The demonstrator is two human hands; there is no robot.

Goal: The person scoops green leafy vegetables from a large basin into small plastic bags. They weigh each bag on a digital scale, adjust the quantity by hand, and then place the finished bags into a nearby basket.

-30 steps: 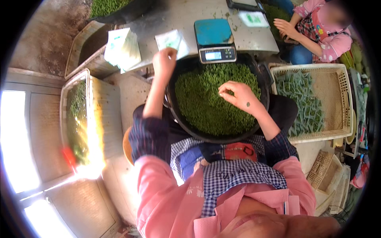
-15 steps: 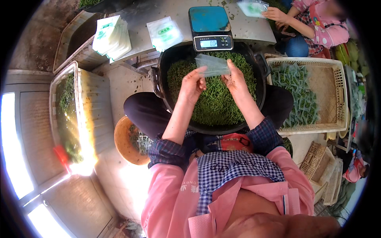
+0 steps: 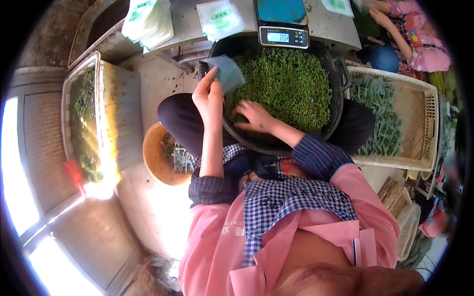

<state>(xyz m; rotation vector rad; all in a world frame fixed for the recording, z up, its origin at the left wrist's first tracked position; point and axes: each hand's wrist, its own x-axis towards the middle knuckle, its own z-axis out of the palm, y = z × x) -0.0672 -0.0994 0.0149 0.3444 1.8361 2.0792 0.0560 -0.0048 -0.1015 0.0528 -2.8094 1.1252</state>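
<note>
A small clear plastic bag (image 3: 229, 74) is pinched between the thumb and fingers of my left hand (image 3: 208, 94), above the left rim of a large black tub (image 3: 339, 109). Small round green berries, like green peppercorns (image 3: 286, 81), fill the tub. Low on its left side, my right hand (image 3: 256, 117) lies palm down on the berries with its fingers stretched apart; the fingertips are partly lost among them. Just beyond the tub, a digital scale (image 3: 282, 24) with a blue top and lit display stands at the table edge.
Stacks of printed bags (image 3: 148, 24) and a smaller pile (image 3: 219, 19) lie on the metal table (image 3: 185, 22). At right, a cream crate (image 3: 419, 123) holds filled packets (image 3: 377, 116). An orange bucket (image 3: 153, 160) stands left. A co-worker's hand (image 3: 381, 18) shows at the far right.
Both hands held the bag over the tub's middle. The left has carried it leftward; the right has let go and come down onto the berries. The whole view has shifted slightly.
</note>
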